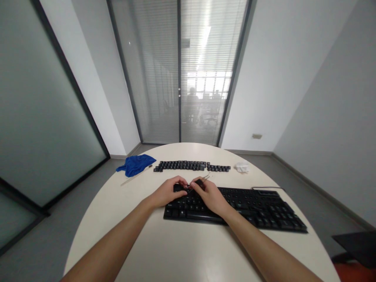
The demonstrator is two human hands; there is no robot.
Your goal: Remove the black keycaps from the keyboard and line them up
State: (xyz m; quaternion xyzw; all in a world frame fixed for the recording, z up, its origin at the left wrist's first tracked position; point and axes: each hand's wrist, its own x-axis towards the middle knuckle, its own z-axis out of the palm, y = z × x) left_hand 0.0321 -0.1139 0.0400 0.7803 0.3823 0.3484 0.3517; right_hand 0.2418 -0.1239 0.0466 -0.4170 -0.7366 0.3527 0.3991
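Observation:
A black keyboard [246, 205] lies across the table, and part of its upper left area has lost its keycaps. My right hand [208, 194] is closed over that area, gripping a keycap puller [200, 183] with a dark handle. Thin wire ends stick out beyond the fingers, and the near end points down at the keys. My left hand [169, 192] rests at the keyboard's upper left, thumb and forefinger apart, with the fingertips close to the puller's near end. Between the fingertips, the exact contact is too small to make out. Loose keycaps [182, 165] stand in rows behind the hands.
A blue cloth [136, 164] lies at the table's back left, with a thin brush [138, 175] beside it. Crumpled white tissue [241, 167] sits at the back right. The keyboard's cable [268, 188] runs along its rear edge. The round table [164, 250] has a curved edge.

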